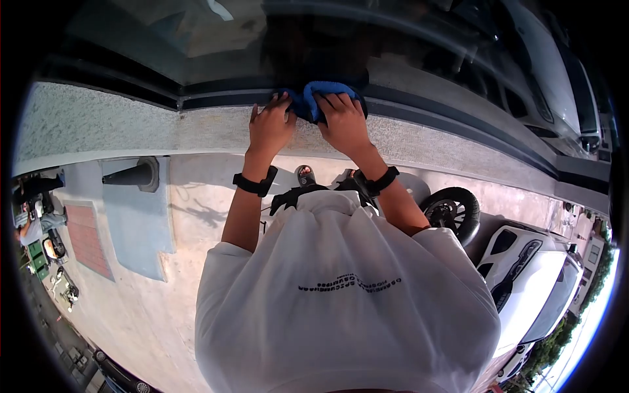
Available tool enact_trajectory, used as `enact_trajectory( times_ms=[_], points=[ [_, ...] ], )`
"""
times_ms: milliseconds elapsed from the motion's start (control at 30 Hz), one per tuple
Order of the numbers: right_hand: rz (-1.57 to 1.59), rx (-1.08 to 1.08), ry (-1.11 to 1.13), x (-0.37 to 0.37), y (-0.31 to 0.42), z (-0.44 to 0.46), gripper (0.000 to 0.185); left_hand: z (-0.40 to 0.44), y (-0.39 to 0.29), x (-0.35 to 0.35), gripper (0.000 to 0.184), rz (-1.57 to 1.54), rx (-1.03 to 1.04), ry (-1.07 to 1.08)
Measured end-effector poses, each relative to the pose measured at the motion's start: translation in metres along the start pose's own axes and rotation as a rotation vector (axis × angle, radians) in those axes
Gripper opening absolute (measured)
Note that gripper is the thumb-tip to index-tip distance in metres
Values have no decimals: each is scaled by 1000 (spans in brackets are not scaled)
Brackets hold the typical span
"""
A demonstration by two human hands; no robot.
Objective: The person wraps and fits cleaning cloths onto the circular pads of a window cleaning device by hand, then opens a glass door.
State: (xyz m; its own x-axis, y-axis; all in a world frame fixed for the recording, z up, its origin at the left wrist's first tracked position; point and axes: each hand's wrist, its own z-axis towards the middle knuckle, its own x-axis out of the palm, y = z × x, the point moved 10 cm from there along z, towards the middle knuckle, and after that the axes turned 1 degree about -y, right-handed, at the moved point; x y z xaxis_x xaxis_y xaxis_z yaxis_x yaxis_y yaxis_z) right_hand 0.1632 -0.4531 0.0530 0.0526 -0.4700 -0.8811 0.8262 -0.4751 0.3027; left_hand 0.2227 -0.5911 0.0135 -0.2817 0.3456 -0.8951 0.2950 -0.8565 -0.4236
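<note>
A bunched blue cloth (329, 88) lies against the dark lower frame (223, 99) of a glass window, above a rough pale ledge. My right hand (344, 126) grips it from above, fingers curled over its folds. Close beside, my left hand (270, 131) has its fingers bent over the frame's edge, thumb side against the left fold of the cloth. Part of the cloth is hidden under the fingers. Each wrist wears a black band.
The glass (236, 46) reflects parked vehicles. Behind me are a motorcycle wheel (452, 215), a white car (524, 275) and a dark traffic cone (134, 175) on the pavement. Another person (42, 223) is near a parked scooter at far left.
</note>
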Motion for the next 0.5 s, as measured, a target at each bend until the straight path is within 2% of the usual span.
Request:
enact_trajectory(
  times_ms=[233,367,500],
  points=[
    [81,-134,18,54,75,47,60,-2,98,-36,41,15,-287,-24],
    [107,-147,34,56,82,51,59,-5,103,-34,49,39,-305,-66],
    [176,-93,29,52,65,40,60,-4,62,-34,58,151,-173,-104]
  ],
)
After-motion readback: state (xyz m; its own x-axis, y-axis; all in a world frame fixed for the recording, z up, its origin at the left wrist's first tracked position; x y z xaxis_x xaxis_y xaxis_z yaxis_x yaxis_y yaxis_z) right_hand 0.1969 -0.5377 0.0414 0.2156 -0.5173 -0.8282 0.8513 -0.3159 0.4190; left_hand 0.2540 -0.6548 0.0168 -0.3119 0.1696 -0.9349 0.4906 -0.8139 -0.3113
